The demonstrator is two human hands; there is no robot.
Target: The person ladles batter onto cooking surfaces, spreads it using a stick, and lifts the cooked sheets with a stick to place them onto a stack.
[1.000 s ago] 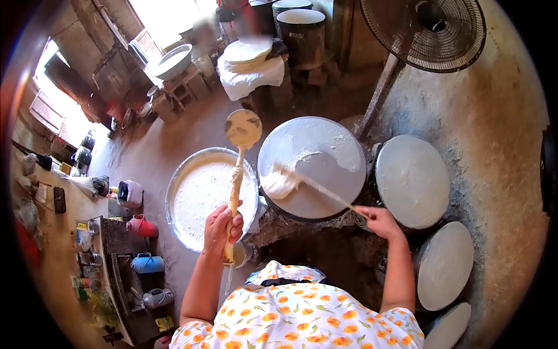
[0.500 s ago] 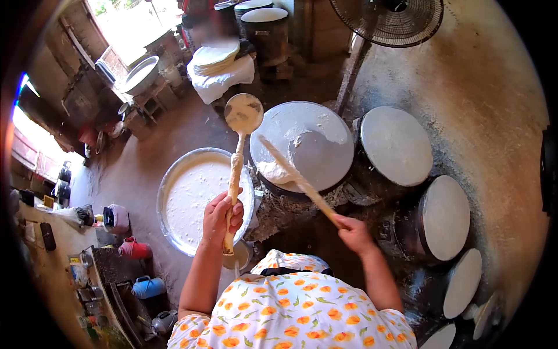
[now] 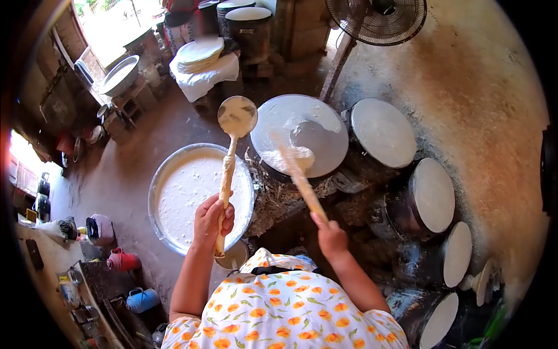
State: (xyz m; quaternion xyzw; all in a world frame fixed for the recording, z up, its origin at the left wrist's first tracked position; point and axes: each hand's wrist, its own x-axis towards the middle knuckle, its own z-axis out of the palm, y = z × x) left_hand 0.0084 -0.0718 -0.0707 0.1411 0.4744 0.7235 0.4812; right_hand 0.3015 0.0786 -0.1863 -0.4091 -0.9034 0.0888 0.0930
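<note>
My left hand (image 3: pixel 214 221) is closed around the handle of a batter-coated ladle (image 3: pixel 229 168), held up with its round bowl at the top. Below the ladle is a wide metal basin (image 3: pixel 153 203) of white batter (image 3: pixel 189 195) with small lumps or bubbles. My right hand (image 3: pixel 332 238) grips a wooden stick (image 3: pixel 308 195), whose far end is blurred by motion over a round griddle (image 3: pixel 331 142). Beside the stick, a heap of white batter (image 3: pixel 302 157) lies on the griddle's near side. Smears of batter mark its far part.
Several barrel stoves with pale round tops, one nearest the griddle (image 3: pixel 383 132), curve down the right side. A stack of flat white rounds (image 3: pixel 199 55) sits on a cloth at the back. A fan (image 3: pixel 378 17) stands behind. A small container (image 3: pixel 233 256) is below the basin.
The stick has moved lower and nearer upright, and my right hand has shifted left. The batter heap now sits farther right on the griddle. The ladle stays raised; the whole view has shifted slightly.
</note>
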